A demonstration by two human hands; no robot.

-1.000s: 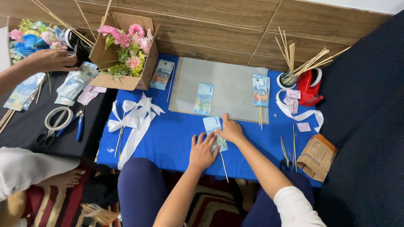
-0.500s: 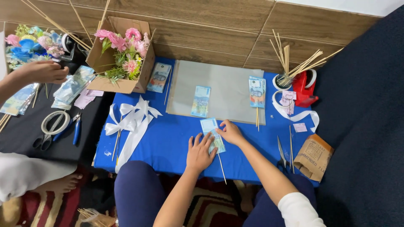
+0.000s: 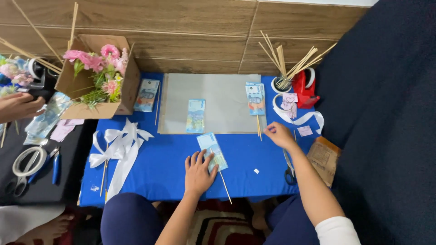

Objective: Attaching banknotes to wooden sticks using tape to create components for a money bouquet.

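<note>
— Wood-look wall tiles are seen behind a low worktop [image 3: 150, 170] covered in blue cloth, in the head view. What is being handled?

— A blue banknote [image 3: 211, 151] taped to a thin wooden skewer [image 3: 224, 182] is pinned flat on the cloth at the near middle. It is pressed by the left hand [image 3: 198, 171], whose fingers are spread and laid flat, touching the note's lower left edge.

— And the right hand [image 3: 279, 134]?

— It is stretched out to the right, fingers curled narrowly, just beside the sticks of another skewered note [image 3: 255, 98] and near white tape rolls [image 3: 281, 102]. Whether something small is pinched cannot be told.

— How might this step be done well?

— As a judgement: the note should be kept flat and square on the skewer under even palm pressure while whatever is being fetched is brought across.

— What else is laid out?

— A grey sheet [image 3: 227, 88] carrying a further note [image 3: 196, 116], a cardboard box of pink flowers [image 3: 97, 75], white ribbon bows [image 3: 119, 144], scissors [image 3: 288, 170], and a red tape dispenser [image 3: 304, 88]. Another person's hand [image 3: 18, 105] is seen at the far left.
</note>
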